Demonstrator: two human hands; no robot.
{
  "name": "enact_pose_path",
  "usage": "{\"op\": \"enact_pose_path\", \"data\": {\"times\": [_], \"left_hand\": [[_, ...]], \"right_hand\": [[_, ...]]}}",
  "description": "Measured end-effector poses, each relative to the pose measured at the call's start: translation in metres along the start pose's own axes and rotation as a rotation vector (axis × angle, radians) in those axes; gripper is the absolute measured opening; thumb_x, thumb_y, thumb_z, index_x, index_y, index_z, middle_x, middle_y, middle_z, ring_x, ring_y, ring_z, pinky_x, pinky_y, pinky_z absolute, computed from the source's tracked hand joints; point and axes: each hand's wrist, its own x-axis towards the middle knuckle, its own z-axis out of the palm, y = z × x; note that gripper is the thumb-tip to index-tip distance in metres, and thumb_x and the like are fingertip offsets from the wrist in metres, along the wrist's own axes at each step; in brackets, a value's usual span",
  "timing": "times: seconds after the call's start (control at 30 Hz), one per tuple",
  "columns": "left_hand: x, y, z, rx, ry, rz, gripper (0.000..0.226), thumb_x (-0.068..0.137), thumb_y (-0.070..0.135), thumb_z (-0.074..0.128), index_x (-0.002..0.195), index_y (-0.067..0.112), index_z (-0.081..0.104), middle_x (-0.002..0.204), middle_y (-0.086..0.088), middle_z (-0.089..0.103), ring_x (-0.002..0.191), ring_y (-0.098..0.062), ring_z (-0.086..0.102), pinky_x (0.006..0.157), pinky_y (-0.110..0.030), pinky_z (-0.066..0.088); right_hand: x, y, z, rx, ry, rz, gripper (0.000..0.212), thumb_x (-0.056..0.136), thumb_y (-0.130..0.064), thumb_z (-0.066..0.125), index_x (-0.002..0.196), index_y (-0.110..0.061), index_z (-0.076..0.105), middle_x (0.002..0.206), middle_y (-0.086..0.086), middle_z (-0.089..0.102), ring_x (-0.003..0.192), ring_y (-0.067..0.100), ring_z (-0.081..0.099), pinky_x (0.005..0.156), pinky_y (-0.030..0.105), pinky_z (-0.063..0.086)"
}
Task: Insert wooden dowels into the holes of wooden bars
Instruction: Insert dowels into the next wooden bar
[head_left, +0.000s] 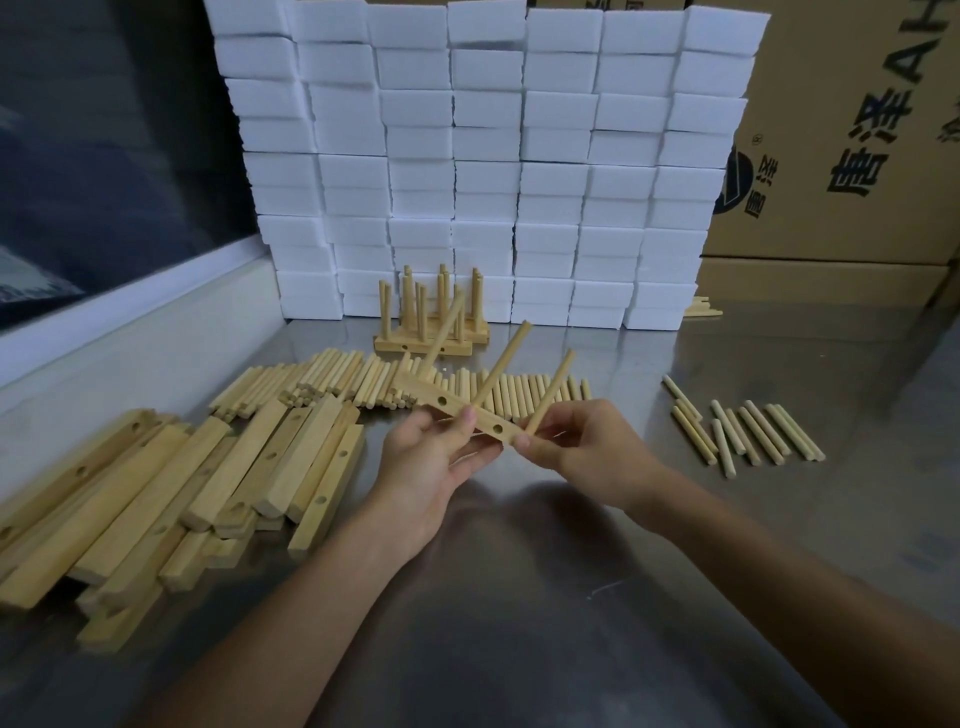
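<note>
Wooden bar (457, 407) gripped in left hand (431, 457), right hand (587, 447) pinching dowel (550, 392) at its end

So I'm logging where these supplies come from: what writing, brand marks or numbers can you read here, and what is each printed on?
"唐泽": large black characters, printed sideways on the cardboard box at upper right.
"AH": large black letters on the same box, cut off by the frame edge.
Round logo with small characters on the box: too small and partly hidden to read.
White foam blocks, wooden bars and dowels: no text.
</note>
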Motion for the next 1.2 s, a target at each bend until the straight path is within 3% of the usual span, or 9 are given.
{"op": "enact_pose_path", "data": {"times": [0.13,0.27,0.33,0.4,0.53,0.67,0.83,1.07,1.2], "left_hand": [[0.002,0.002,-0.004,0.447,0.155,0.131,0.008,0.094,0.019,0.065,0.098,0.012,0.068,0.089,-0.009,0.073,0.076,-0.019,0.073,0.069,-0.032,0.061],[0.003,0.01,-0.026,1.269,0.182,0.657,0.007,0.092,0.02,0.064,0.085,0.02,0.063,0.072,0.009,0.062,0.063,-0.007,0.058,0.057,-0.026,0.05],[0.004,0.01,-0.032,1.492,0.108,0.716,0.009,0.092,0.019,0.062,0.084,0.021,0.06,0.074,0.01,0.059,0.066,-0.008,0.054,0.06,-0.028,0.048],[0.006,0.006,-0.033,1.622,0.059,0.676,0.012,0.092,0.023,0.06,0.082,0.025,0.054,0.074,0.013,0.05,0.071,-0.008,0.047,0.064,-0.027,0.037],[0.012,0.001,-0.035,1.678,0.033,0.661,0.009,0.093,0.027,0.056,0.085,0.024,0.055,0.067,0.015,0.04,0.068,-0.009,0.044,0.064,-0.027,0.031],[0.016,0.001,-0.036,1.655,0.014,0.641,0.006,0.092,0.028,0.055,0.088,0.025,0.056,0.064,0.013,0.044,0.065,-0.006,0.045,0.063,-0.029,0.039],[0.019,0.001,-0.038,1.641,0.021,0.622,0.006,0.092,0.031,0.053,0.088,0.027,0.055,0.062,0.009,0.045,0.061,-0.003,0.043,0.057,-0.025,0.032],[0.019,0.0,-0.039,1.639,0.026,0.631,0.008,0.094,0.035,0.05,0.095,0.028,0.054,0.068,0.014,0.041,0.067,-0.005,0.039,0.068,-0.029,0.036],[0.019,0.0,-0.038,1.629,0.021,0.621,0.009,0.095,0.034,0.049,0.098,0.028,0.054,0.069,0.013,0.041,0.069,-0.006,0.041,0.069,-0.028,0.036]], "right_hand": [[0.008,0.004,-0.005,-0.027,0.058,0.045,0.006,0.087,-0.021,0.074,0.082,-0.019,0.076,0.073,0.003,0.069,0.065,0.008,0.056,0.062,0.024,0.049],[0.023,0.009,-0.016,-0.165,0.146,0.075,0.013,0.088,-0.024,0.073,0.088,-0.012,0.075,0.088,0.017,0.071,0.074,0.026,0.061,0.077,0.044,0.054],[0.035,0.01,-0.02,-0.222,0.198,0.077,0.017,0.087,-0.027,0.074,0.087,-0.01,0.075,0.083,0.013,0.072,0.075,0.027,0.064,0.074,0.04,0.054],[0.049,0.009,-0.023,-0.24,0.224,0.083,0.017,0.086,-0.029,0.075,0.089,-0.012,0.075,0.077,0.004,0.071,0.067,0.015,0.062,0.058,0.028,0.051],[0.086,0.004,-0.021,-0.3,0.239,0.091,0.014,0.087,-0.029,0.074,0.081,-0.015,0.072,0.066,-0.003,0.062,0.047,0.004,0.048,0.041,0.016,0.037],[0.126,0.007,-0.012,-0.356,0.275,0.067,0.012,0.087,-0.025,0.074,0.083,-0.013,0.074,0.068,-0.002,0.064,0.054,0.007,0.052,0.049,0.018,0.043],[0.168,0.014,0.01,-0.473,0.222,0.05,0.017,0.085,-0.02,0.075,0.081,-0.004,0.072,0.081,0.005,0.07,0.072,0.017,0.064,0.068,0.028,0.056],[0.204,0.015,0.042,-0.549,0.141,0.079,0.02,0.082,-0.014,0.075,0.068,-0.007,0.062,0.065,0.001,0.055,0.068,0.017,0.055,0.056,0.025,0.045],[0.211,0.017,0.05,-0.57,0.145,0.097,0.016,0.082,-0.018,0.077,0.082,-0.004,0.069,0.075,0.004,0.063,0.077,0.019,0.063,0.06,0.027,0.051]]}}
